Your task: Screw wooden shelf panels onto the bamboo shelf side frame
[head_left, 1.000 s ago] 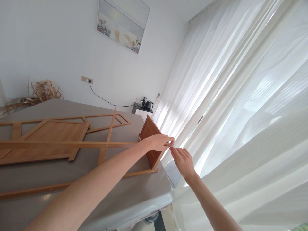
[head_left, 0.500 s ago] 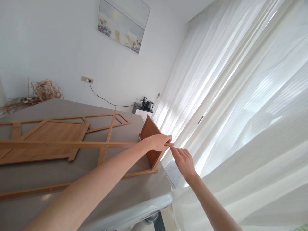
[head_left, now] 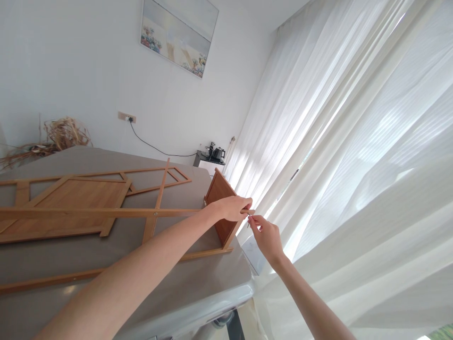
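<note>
My left hand [head_left: 231, 208] is closed around the far right end of a long wooden rail [head_left: 106, 213], its fingers curled over the top. Just beyond it, my right hand [head_left: 266, 236] pinches a thin metal hex key [head_left: 248, 222] against the underside of that rail end. An upright brown wooden panel [head_left: 221, 189] stands under the rail by my left hand, partly hidden by it. A crosspiece [head_left: 150, 226] joins the long rail farther left, with a metal bolt head at the joint. A second rail [head_left: 207, 254] runs lower along the table.
The grey-covered table [head_left: 198, 283] has a rounded front corner below my hands. A wooden panel [head_left: 81, 203] and a slim wooden frame [head_left: 180, 174] lie on it. White curtains [head_left: 336, 189] hang close on the right. A black kettle [head_left: 218, 153] stands on a small cabinet behind.
My right hand has turned and its fingers have curled more, so the hex key now shows pointing downward. My left hand keeps its hold on the rail.
</note>
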Action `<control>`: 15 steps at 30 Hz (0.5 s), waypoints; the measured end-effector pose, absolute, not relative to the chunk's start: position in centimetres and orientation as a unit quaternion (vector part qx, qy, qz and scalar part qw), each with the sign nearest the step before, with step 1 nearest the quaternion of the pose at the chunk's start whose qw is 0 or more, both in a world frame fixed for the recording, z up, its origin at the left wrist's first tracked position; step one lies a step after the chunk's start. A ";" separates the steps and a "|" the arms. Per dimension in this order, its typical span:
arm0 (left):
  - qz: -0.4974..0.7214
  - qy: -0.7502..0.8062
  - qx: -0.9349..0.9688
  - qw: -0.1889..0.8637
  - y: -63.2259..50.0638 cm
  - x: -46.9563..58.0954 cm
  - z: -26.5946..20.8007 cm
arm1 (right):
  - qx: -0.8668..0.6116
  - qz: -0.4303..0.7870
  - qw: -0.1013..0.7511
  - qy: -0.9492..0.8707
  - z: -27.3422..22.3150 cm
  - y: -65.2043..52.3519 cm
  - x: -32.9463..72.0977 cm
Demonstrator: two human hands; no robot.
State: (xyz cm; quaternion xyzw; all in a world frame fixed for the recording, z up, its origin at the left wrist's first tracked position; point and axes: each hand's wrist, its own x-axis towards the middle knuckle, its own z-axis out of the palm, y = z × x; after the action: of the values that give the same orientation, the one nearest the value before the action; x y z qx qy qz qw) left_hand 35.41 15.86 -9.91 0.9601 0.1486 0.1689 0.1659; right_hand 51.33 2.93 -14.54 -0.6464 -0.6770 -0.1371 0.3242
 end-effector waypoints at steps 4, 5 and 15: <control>0.171 0.142 0.961 0.165 16.0 35.4 -10.0 | -0.669 -0.045 0.381 -0.637 -14.5 2.8 50.5; 0.172 0.142 0.961 0.163 16.0 35.4 -10.0 | -0.668 -0.040 0.387 -0.634 -14.6 2.8 50.4; 0.172 0.154 0.960 0.161 16.1 35.7 -10.2 | -0.583 -0.287 0.277 -0.708 -15.4 2.9 51.7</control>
State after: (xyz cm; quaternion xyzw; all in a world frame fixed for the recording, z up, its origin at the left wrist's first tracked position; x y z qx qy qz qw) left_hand 35.70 16.12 -10.17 0.9596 0.1536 0.1724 0.1606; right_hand 51.74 2.86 -15.38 -0.5825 -0.7083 -0.2865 0.2774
